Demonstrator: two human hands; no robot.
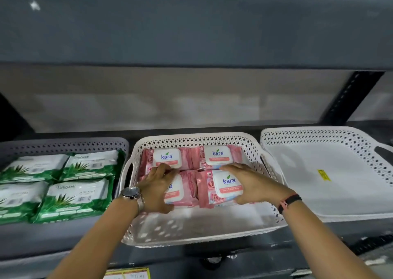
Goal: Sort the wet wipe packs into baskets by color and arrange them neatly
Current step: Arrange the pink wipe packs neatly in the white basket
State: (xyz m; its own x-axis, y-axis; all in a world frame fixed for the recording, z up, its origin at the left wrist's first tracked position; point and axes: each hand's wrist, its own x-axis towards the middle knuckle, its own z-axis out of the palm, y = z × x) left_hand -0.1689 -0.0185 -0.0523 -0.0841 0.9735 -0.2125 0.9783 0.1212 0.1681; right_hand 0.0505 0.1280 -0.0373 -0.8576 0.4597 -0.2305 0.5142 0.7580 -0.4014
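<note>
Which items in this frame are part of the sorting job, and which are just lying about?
Job:
pink packs
green packs
middle basket
left basket
right basket
left hand
right hand

Lying about:
yellow label below the shelf
shelf post

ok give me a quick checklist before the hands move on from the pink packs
1. Pink packs all in the middle basket: ok, four show, none outside it.
2. Colors unmixed: ok, the green packs lie only in the left basket.
3. Pink rows neat: not ok yet, the front right pack sits slightly skewed.
4. Left hand grip: cannot tell, it covers the front left pack.
5. Right hand grip: ok, fingers around the front right pack.
6. Right basket ready: ok, no packs in it, only a yellow sticker.
</note>
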